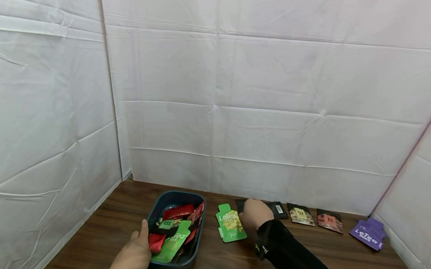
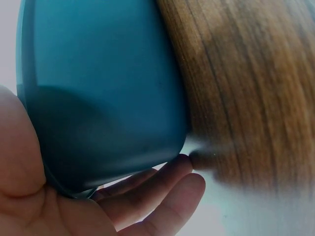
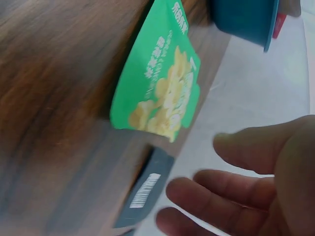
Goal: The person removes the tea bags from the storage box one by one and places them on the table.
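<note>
As seen in the head view, the bin (image 1: 177, 197) stands on the brown table (image 1: 212, 253), with the left hand (image 1: 133, 253) at its near left side and the thumb lying along the rim. Inside it, red packets (image 1: 178, 211) and a green pouch (image 1: 172, 243) lie heaped. The right hand (image 1: 256, 213), below a black sleeve (image 1: 297, 254), is over the back of the table, partly covering the dark packets; a barcode packet (image 1: 278, 210) shows just beside it, and a dark edge (image 1: 239, 204) on its other side. The green packet (image 1: 231, 225) lies between bin and right hand. Further right, in order, are the yellow-print packet (image 1: 301, 214), the red-print packet (image 1: 330, 221) and the purple packet (image 1: 368, 233), the last near the white cloth (image 1: 271, 72). In the left wrist view, the left hand grips the bin, thumb at the rim side and fingers bent round the end wall. In the right wrist view, the right hand has its fingers spread and its thumb well apart from them; the fingertips are near the barcode packet, contact cannot be told, and the green packet is close by
</note>
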Available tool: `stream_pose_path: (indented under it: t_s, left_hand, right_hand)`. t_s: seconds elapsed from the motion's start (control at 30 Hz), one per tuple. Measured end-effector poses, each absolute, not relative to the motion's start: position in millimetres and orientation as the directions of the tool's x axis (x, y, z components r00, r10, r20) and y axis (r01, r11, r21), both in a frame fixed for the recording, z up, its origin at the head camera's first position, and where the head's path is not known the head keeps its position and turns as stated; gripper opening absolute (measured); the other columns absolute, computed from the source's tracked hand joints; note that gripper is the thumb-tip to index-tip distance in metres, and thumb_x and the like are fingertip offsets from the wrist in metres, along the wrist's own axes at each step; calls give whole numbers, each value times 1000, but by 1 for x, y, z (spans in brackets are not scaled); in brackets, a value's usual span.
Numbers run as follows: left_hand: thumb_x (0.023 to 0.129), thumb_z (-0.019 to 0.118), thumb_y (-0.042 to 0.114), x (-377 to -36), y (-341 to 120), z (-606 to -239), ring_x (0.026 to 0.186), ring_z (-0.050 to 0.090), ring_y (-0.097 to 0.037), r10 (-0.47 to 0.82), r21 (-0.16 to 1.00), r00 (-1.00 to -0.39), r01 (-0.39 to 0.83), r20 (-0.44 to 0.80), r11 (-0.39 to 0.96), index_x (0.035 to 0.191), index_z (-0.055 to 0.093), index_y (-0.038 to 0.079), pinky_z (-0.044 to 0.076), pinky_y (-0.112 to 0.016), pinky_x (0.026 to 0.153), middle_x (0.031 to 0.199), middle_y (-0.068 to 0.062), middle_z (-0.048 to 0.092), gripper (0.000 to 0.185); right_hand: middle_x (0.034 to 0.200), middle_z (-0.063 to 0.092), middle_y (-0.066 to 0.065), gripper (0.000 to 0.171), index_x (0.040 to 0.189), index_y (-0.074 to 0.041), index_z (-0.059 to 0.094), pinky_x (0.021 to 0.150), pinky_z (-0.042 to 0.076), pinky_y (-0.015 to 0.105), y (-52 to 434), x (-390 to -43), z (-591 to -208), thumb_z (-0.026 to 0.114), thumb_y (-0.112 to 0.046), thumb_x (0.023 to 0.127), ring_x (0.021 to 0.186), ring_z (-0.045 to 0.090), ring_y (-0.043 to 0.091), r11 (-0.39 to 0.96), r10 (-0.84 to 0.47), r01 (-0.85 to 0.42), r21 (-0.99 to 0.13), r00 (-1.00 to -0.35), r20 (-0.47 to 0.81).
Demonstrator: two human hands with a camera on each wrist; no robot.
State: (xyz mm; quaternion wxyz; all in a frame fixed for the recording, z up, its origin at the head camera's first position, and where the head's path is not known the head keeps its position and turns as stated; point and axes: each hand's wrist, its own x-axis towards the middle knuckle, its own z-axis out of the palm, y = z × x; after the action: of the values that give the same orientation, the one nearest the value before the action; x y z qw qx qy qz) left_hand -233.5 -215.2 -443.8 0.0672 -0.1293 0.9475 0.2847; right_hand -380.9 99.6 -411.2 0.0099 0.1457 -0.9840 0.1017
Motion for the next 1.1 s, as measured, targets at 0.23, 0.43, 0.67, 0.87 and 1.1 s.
stream_pose_path:
  t_s: [0.23,0.43,0.67,0.87,1.1]
  left_hand:
    - [96,45,-4,-233,-215,-442,101,59,-39,-199,512,-960,-273,-195,814,153,13,-12,48,-56,85,125,-35,47,66]
    - [95,43,-6,-233,-214,-443,109,56,-46,-196,508,-959,-275,-204,816,151,12,-15,46,-58,90,130,-39,42,65]
    - [93,45,-7,-233,-215,-445,112,54,-50,-197,509,-961,-271,-196,817,151,11,-15,45,-60,91,132,-43,39,68]
    - [97,47,-1,-233,-214,-445,111,55,-49,-200,506,-962,-269,-188,820,151,13,-15,45,-59,90,128,-40,42,66]
    - [97,47,0,-233,-214,-444,105,58,-44,-206,499,-962,-271,-182,823,152,12,-14,47,-58,87,123,-37,45,67]
  right_hand:
    - [118,66,16,41,126,1,65,90,49,45,75,-371,-406,68,-19,91,110,62,29,850,-500,-525,44,-779,378]
    - [159,29,15,71,155,-4,34,114,23,51,47,-354,-402,63,-32,97,147,22,28,709,-690,-645,284,-553,466]
    - [165,15,8,73,159,-13,25,116,16,49,3,-321,-396,58,-39,99,150,9,22,541,-829,-726,426,-374,416]
    - [163,24,1,62,157,-20,36,116,21,45,-22,-299,-401,58,-34,100,148,17,16,445,-896,-802,398,-408,177]
    - [143,51,-11,45,139,-30,58,112,28,42,-36,-290,-403,69,-31,95,138,38,8,404,-890,-860,311,-448,-83]
